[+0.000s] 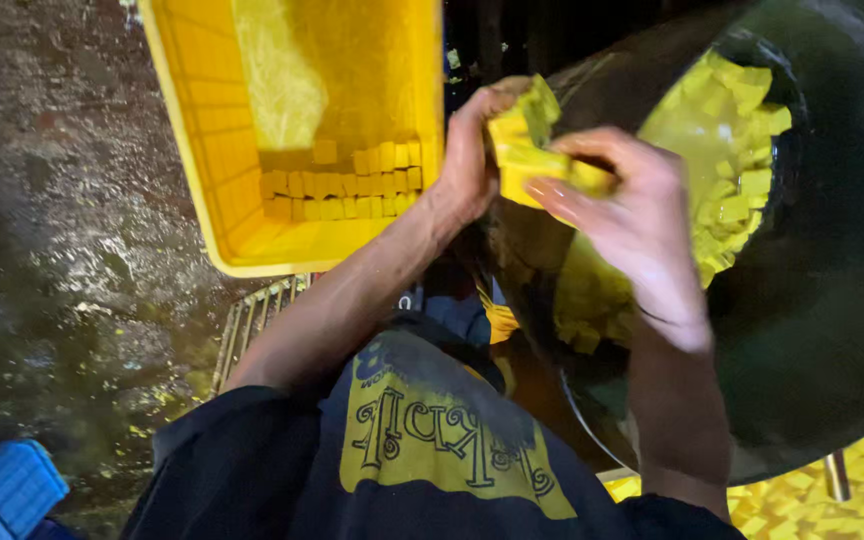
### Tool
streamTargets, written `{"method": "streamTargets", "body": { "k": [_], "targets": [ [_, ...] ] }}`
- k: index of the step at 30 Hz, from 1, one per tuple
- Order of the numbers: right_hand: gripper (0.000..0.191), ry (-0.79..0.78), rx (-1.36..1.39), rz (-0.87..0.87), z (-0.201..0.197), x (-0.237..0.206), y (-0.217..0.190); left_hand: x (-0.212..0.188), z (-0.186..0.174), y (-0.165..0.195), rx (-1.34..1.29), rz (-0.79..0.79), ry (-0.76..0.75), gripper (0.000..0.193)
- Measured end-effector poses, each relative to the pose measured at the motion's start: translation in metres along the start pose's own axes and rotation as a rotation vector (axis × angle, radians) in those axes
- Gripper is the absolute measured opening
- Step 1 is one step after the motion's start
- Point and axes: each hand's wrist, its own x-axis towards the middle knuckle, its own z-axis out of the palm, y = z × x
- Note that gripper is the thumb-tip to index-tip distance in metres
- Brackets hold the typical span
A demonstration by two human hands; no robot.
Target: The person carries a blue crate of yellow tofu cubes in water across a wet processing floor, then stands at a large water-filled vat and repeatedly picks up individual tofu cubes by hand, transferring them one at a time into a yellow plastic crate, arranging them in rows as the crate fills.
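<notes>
Big dark pan [832, 330] fills the right side, cut off at the top, right and bottom edges; the rim is partly hidden behind the forearms. Yellow liquid and yellow cubes [742, 150] sit inside it, with more cubes stuck to the near wall. Yellow crate [202, 130] top centre, cropped at the top, has rows of the same cubes along its far bottom edge. Wet dark floor at left, hard to read. Blue crate [2, 485] bottom left, mostly out of frame. Left hand [472, 150] and right hand [632, 215] are together, both clamped on a stack of yellow blocks [527, 155] held between crate and pan, above the pan's rim. Blocks blurred, edges unclear.
</notes>
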Motion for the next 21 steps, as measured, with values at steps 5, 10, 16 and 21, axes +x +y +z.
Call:
{"method": "streamTargets", "body": {
  "k": [5,10,16,21],
  "targets": [
    [0.039,-0.068,0.295,0.278,0.07,0.026,-0.001,-0.018,-0.045,0.014,-0.221,-0.111,0.015,0.042],
    [0.069,0.012,-0.179,-0.139,0.13,0.035,0.017,-0.033,-0.096,0.024,-0.217,-0.116,0.133,0.042],
    [0.07,-0.431,0.796,0.563,0.225,0.081,0.123,-0.028,-0.167,0.039,-0.159,-0.094,0.382,0.071],
    [0.054,-0.562,1.18,0.704,0.268,0.123,0.196,0.007,-0.279,0.066,-0.142,-0.132,0.318,0.11]
  ]
}}
